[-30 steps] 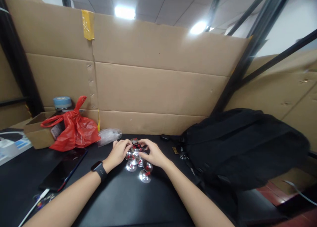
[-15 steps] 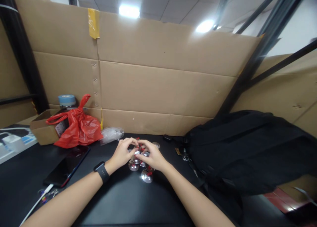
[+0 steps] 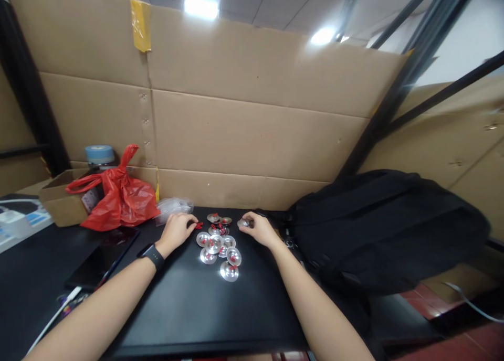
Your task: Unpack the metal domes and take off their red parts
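A cluster of small silvery finger cymbals [image 3: 214,244] with red straps lies on the black tabletop between my hands, some overlapping. My left hand [image 3: 177,232], with a dark watch at the wrist, is left of the cluster. Its fingers are drawn together at a red strap [image 3: 199,225]; whatever it is fixed to is hidden. On the other side, my right hand [image 3: 260,230] has its thumb and fingers closed on the rim of one finger cymbal [image 3: 244,223], held low at the table. Nearest me lies another single cymbal [image 3: 229,272].
A black backpack [image 3: 386,230] fills the right side. To the left are a red plastic bag [image 3: 122,201], a small cardboard box [image 3: 63,203], a clear plastic bag [image 3: 175,208], a phone [image 3: 102,258] and a power strip [image 3: 27,227]. Cardboard panels [image 3: 236,130] stand behind.
My hands, together over the cymbals before, have moved apart, left hand leftward and right hand rightward. The pile between them now shows openly. The view has shifted slightly.
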Tool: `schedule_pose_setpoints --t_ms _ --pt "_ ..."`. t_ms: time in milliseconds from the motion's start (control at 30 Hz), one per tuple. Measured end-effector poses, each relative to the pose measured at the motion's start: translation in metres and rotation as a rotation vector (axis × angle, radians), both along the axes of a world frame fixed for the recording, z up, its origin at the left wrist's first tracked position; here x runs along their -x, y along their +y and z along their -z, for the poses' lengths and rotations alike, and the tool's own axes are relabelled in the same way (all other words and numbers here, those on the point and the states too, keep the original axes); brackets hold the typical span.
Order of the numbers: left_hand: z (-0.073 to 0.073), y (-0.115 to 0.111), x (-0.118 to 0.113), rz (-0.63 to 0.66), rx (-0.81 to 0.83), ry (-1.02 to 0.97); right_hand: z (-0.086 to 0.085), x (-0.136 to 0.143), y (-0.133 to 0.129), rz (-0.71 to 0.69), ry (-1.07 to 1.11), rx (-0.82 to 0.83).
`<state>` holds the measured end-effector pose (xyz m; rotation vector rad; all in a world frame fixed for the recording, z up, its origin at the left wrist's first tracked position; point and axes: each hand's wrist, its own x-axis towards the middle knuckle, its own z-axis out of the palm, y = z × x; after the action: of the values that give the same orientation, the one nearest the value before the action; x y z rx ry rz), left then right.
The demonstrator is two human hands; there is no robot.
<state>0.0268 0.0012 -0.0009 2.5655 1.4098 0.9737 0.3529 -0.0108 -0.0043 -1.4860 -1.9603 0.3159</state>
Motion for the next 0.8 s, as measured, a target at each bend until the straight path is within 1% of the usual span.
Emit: schedule_pose_setpoints --t_ms 67,167,200,267,400,500,567,633,700,733,800 --pt "-0.004 -0.003 -0.002 0.081 -0.016 0.011 0.007 -0.004 0.006 0.026 -0.038 -0.002" --pt "-0.013 -0.012 -0.004 0.274 0.004 0.078 0.014 -0.007 0.010 0.038 -0.079 -0.011" --pt "-0.016 -0.015 -0.005 0.320 0.015 0.110 0.015 -0.007 0.010 0.033 -0.089 -0.014" --pt "-0.019 -0.021 -0.008 0.356 0.033 0.167 0.014 -0.007 0.010 0.012 -0.108 -0.008" --pt "-0.018 -0.029 -0.014 0.323 0.046 0.235 0.008 -0.004 0.004 -0.036 -0.136 0.009" --pt "-0.017 -0.030 -0.016 0.259 -0.003 0.254 0.005 0.001 0.000 -0.097 -0.166 0.011" --pt "-0.017 -0.029 -0.016 0.206 -0.032 0.226 0.004 0.004 -0.003 -0.119 -0.187 0.013" --pt "-0.018 -0.027 -0.015 0.152 -0.047 0.162 0.001 0.008 -0.006 -0.107 -0.181 -0.024" --pt "-0.019 -0.026 -0.014 0.118 -0.047 0.058 -0.004 0.013 -0.010 -0.095 -0.114 -0.110" --pt "-0.020 -0.025 -0.014 0.119 -0.033 -0.011 -0.009 0.016 -0.013 -0.099 -0.061 -0.157" --pt "-0.023 -0.028 -0.016 0.161 0.039 -0.165 -0.019 0.026 -0.022 -0.138 0.053 -0.221"
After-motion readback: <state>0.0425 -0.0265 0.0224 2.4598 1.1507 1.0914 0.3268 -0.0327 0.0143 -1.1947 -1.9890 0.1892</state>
